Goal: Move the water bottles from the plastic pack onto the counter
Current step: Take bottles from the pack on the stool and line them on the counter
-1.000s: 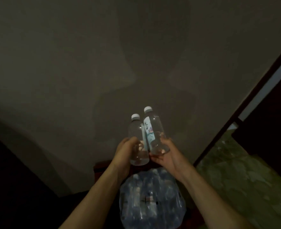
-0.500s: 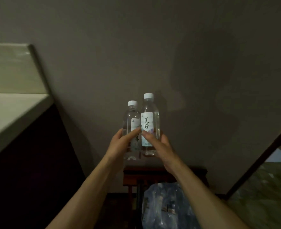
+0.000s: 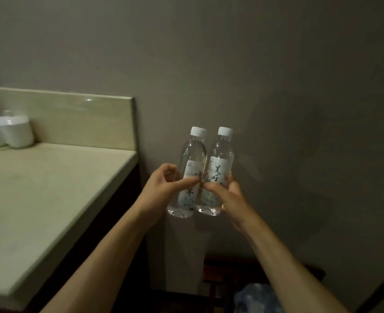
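Two bottles in hand: one per hand, both upright, side by side and touching, held in the air to the right of the counter [image 3: 51,188] and clear of its edge
Left hand [image 3: 161,190]: fingers and thumb curled round the left bottle [image 3: 190,168] at its label — a firm wrap, thumb across the front
Right hand [image 3: 227,195]: clamped on the right bottle [image 3: 220,163] at the lower label, thumb tip meeting the left thumb between the bottles
Plastic pack [image 3: 256,299]: low and to the right of the counter, only a blurred corner in view — bottles left inside cannot be counted
Counter surface: pale slab with a raised back edge; white cups [image 3: 8,132] stand at its far left corner
Step in hand: carry — bottles out of the pack, not yet set down
Next move, as judged: swing both bottles left over the slab, lower until the bases seat flat, then loosen the fingers; keep well apart from the cups
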